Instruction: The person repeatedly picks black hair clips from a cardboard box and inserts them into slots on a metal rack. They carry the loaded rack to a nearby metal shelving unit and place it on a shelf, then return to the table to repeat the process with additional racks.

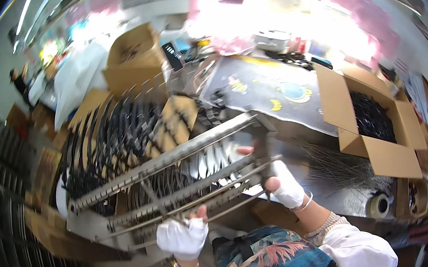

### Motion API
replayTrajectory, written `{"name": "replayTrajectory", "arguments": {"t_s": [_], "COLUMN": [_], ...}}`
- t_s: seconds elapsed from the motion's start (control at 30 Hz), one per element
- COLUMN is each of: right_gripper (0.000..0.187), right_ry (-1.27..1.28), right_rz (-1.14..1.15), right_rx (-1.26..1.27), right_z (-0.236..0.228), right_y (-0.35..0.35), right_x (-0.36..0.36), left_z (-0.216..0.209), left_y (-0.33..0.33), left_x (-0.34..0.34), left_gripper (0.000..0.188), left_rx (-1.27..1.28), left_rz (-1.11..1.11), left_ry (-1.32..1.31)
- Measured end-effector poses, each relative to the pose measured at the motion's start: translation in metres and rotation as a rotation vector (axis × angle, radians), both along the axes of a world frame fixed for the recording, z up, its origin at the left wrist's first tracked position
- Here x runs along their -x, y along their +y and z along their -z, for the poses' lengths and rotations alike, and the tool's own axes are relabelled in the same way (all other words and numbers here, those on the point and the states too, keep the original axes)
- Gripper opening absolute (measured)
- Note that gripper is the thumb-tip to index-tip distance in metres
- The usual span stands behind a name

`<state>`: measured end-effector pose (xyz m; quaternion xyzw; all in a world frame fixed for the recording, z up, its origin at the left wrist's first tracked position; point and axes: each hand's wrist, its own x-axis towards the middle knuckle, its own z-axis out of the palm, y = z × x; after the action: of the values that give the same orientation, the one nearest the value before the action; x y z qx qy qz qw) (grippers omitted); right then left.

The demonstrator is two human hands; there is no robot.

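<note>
I've got both hands on the metal rack [174, 159] right now, a long grey frame of toothed bars running from beyond my fingers on the left up to the right. My left hand [183, 237], in a white glove, is closed around a thin lower rod at the near edge of the frame, fingers curled tight, thumb tip poking up over it. My right hand [283, 186], also gloved in white with bare fingertips showing, grips the upright end piece of the rack, one finger hooked over the far side and the thumb pressing below.

The picture is smeared, so I can't tell how firm either grip really is. That's my first worry: the frame looks heavy and lopsided, and most of its length hangs out past my left fingers. If the thin rod slips in the glove, the far end could drop onto the black strips [113, 140] fanned out under and beyond it, and scatter them.

Second worry: the toothed bars sit right beside my bare fingertips, and a twist of the frame could pinch or scrape them.

Third: just past my right fingers stands an open cardboard box [379, 129] of dark parts. Swing the right end wide and I'd say it clips that flap and tips the box.
</note>
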<state>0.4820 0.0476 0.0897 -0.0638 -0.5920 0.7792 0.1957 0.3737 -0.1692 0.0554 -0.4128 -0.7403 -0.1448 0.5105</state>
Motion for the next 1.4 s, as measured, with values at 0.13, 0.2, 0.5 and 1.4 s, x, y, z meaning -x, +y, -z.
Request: {"name": "replayTrajectory", "arguments": {"t_s": [0.13, 0.2, 0.5, 1.4], "right_gripper": [0.091, 0.080, 0.065, 0.023], "right_ry": [0.242, 0.222, -0.198, -0.234], "right_rz": [0.564, 0.830, 0.900, 1.675], "right_rx": [-0.309, -0.704, -1.937, -0.339], "right_z": [-0.029, -0.035, 0.043, 0.118], "right_y": [0.049, 0.075, 0.218, 0.299], "right_x": [-0.018, -0.008, 0.171, 0.196], "left_z": [-0.026, -0.021, 0.060, 0.077], "left_y": [0.118, 0.152, 0.166, 0.498], "left_x": [0.038, 0.042, 0.134, 0.170], "left_gripper": [0.033, 0.056, 0.030, 0.020], "left_rx": [0.068, 0.188, 0.661, -0.262], "left_rz": [0.379, 0.487, 0.927, 1.246], "left_ry": [-0.286, -0.550, -1.119, -1.731]}}
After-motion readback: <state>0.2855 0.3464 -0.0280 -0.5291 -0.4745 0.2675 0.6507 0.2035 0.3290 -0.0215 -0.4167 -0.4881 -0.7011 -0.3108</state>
